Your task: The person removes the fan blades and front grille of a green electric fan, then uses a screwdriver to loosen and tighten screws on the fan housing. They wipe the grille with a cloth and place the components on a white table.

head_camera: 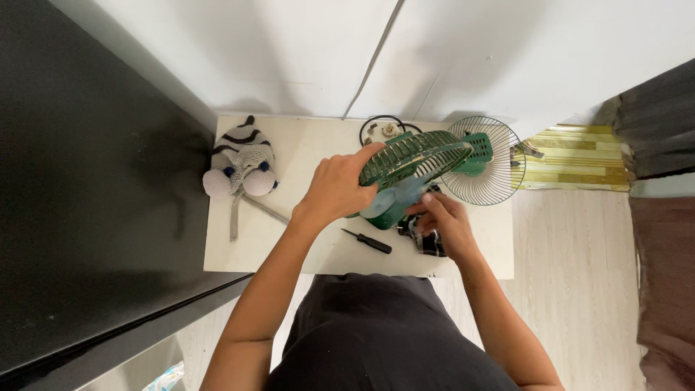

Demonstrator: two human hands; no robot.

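Note:
On a small cream table (239,250) stands a green table fan (405,177) with its cage tilted toward the wall. My left hand (337,188) grips the near rim of the green fan guard from above. My right hand (443,221) is under the guard, fingers pinched at the pale blue blade and hub of the fan. A detached wire grille (492,170) with a green centre piece lies just right of the fan. A black screwdriver (368,242) lies on the table between my forearms.
A striped grey knitted soft toy (240,168) sits at the table's left end. A black cable and small metal parts (384,129) lie by the wall. A dark panel (87,195) stands left, a striped mat (575,158) and curtain right.

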